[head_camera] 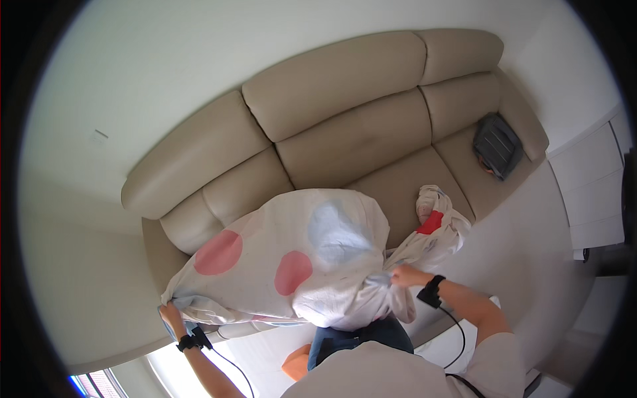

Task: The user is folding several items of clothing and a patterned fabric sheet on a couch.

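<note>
A white cloth (259, 268) printed with large pink and pale blue dots, perhaps a duvet cover or sheet, stretches between my two hands. At its far left corner, my left hand (171, 318) is closed on the gathered edge. My right hand (408, 275) grips a bunched fold on the right side. The middle of the cloth billows up in front of my legs and hides part of the sofa seat. Beyond my right hand, a crumpled length of patterned cloth (440, 231) with a red patch trails over the sofa's front edge.
A beige leather sofa (353, 134) stands against the pale wall (199, 45). On its right seat lies a dark grey backpack (497, 144). White drawers (592, 184) stand at the far right. An orange object (297, 363) is on the floor beside my legs. Black cables run from both wrist bands.
</note>
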A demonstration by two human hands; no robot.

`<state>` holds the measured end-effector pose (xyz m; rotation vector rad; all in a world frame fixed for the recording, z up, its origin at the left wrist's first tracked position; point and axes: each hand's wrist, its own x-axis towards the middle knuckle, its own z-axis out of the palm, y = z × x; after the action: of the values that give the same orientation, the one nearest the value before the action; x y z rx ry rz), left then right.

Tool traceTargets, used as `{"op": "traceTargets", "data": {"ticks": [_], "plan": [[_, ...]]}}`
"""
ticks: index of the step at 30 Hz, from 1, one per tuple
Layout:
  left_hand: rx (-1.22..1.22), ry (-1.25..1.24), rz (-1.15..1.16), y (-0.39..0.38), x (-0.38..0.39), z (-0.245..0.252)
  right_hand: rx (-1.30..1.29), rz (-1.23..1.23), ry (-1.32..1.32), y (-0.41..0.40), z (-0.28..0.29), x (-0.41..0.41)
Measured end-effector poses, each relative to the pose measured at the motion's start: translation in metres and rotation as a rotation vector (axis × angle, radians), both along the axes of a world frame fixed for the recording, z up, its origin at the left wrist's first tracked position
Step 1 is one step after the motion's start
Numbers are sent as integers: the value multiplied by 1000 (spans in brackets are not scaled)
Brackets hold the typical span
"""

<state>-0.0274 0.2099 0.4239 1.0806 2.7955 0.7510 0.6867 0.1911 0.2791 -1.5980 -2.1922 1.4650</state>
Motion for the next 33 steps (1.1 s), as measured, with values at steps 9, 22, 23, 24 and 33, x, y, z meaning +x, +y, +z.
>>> {"op": "traceTargets", "data": {"ticks": [9, 22, 23, 24, 33], "plan": [[253, -229, -341, 81, 117, 32, 1607, -1445, -426, 95, 562, 508], [46, -789, -381, 173, 292, 0, 124, -684, -39, 101, 250, 261], [33, -798, -401, 172, 303, -2, 123, -663, 54, 75, 204, 246], [31, -821, -450, 165, 296, -2, 85, -561, -80, 65, 179, 200], [-68, -504, -649, 142, 247, -33, -278, -520, 155, -35, -8, 91]]}}
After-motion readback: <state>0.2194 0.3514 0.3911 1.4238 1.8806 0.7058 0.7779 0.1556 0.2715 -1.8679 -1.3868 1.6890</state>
